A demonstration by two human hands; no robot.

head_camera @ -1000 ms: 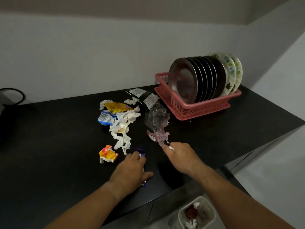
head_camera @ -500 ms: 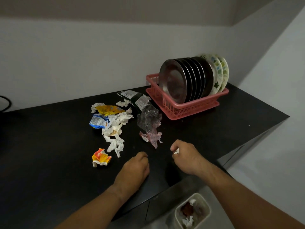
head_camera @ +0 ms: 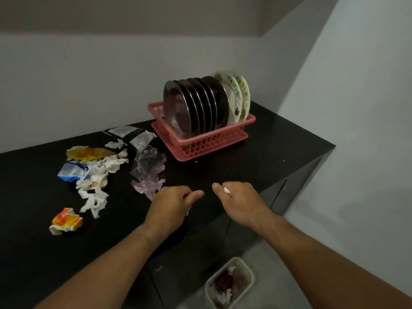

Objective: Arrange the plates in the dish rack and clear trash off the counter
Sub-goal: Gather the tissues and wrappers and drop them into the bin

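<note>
Scrap [head_camera: 226, 190] pinched in R hand [head_camera: 242, 202]; L hand [head_camera: 170, 207] curled, contents unclear

A matt black counter top [head_camera: 278, 152] fills the corner where 2 plain pale grey walls meet: the back wall [head_camera: 89, 74] and the right-hand wall [head_camera: 356, 97]. Under its front edge are flat dark cabinet doors [head_camera: 296, 188]. Below them is a smooth grey floor [head_camera: 274, 259]. A darker grey soffit [head_camera: 156, 12] overhangs the back wall. The light is dim and even, with soft shadows.
</note>
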